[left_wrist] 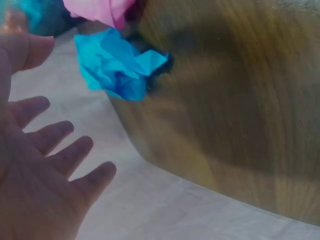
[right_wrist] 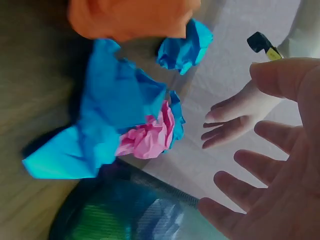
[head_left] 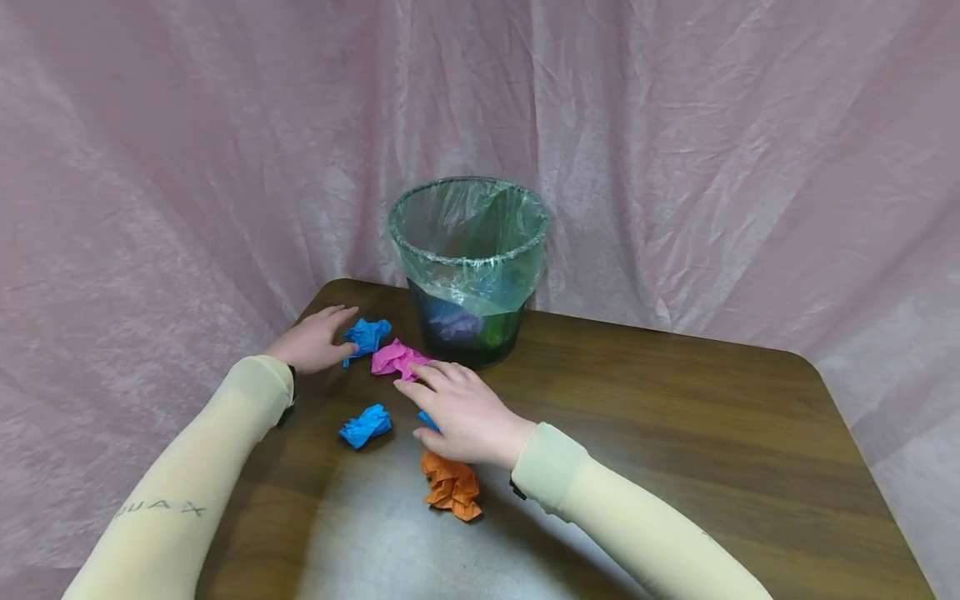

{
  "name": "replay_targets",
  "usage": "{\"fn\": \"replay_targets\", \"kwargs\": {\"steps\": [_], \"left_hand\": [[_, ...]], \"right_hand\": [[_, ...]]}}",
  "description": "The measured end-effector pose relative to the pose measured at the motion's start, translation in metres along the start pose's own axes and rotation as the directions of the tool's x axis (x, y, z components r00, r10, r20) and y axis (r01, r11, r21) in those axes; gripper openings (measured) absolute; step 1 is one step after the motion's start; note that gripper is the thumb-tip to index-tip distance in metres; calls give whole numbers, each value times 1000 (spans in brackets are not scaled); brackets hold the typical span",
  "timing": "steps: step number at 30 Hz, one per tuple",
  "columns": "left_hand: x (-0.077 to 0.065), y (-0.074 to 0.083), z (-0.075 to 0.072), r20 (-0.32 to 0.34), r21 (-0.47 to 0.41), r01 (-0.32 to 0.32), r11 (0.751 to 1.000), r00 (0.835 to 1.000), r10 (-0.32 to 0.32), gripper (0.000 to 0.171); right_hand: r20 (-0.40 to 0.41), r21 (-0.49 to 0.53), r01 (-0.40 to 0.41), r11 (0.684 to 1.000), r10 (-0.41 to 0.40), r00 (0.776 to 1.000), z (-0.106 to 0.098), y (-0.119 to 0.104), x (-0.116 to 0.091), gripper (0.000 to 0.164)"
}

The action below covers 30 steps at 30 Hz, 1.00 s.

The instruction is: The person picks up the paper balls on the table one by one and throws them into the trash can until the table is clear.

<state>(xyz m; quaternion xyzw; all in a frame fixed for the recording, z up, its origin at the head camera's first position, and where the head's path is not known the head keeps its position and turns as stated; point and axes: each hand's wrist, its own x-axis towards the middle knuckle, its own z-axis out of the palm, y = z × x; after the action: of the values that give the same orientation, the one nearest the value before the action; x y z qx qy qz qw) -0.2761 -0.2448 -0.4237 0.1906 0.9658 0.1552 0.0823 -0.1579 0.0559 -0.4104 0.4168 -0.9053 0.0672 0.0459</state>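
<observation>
My left hand (head_left: 315, 340), fingers spread, is beside a crumpled blue paper (head_left: 367, 336) at the table's far left; the left wrist view shows a gap between them. A crumpled pink paper (head_left: 399, 358) lies just right of that blue one. Over the middle papers, my right hand (head_left: 465, 412) has its fingers extended and holds nothing. Beneath it, another blue paper (right_wrist: 100, 110) is mostly hidden in the head view but plain in the right wrist view. A third blue paper (head_left: 366, 426) sits to the left, and a crumpled orange paper (head_left: 452, 486) lies nearer the front.
A dark mesh wastebasket (head_left: 480, 260) with a clear greenish liner stands at the back of the wooden table (head_left: 675, 433). Purplish and green contents show through its side. Pink curtains (head_left: 675, 150) hang behind and beside the table.
</observation>
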Motion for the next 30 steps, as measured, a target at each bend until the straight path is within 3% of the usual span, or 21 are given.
{"fn": "replay_targets", "kwargs": {"steps": [4, 12, 20, 30], "left_hand": [[15, -4, 2, 24, -17, 23, 1000, 999, -22, 78], [36, 1, 9, 100, -9, 62, 998, 993, -61, 86], [44, 1, 24, 131, 34, 46, 998, 990, -50, 89], [40, -10, 42, 151, 65, 62, 996, 986, -71, 71]], "right_hand": [[25, -38, -30, 999, 31, 999, 2, 0, 27, 67], [78, 14, -174, 985, 172, 982, 3, 14, 66, 67], [97, 39, -178, 983, 173, 980, 9, 12, 67, 65], [98, 18, -158, 987, 155, 983, 19, 12, 59, 63]]}}
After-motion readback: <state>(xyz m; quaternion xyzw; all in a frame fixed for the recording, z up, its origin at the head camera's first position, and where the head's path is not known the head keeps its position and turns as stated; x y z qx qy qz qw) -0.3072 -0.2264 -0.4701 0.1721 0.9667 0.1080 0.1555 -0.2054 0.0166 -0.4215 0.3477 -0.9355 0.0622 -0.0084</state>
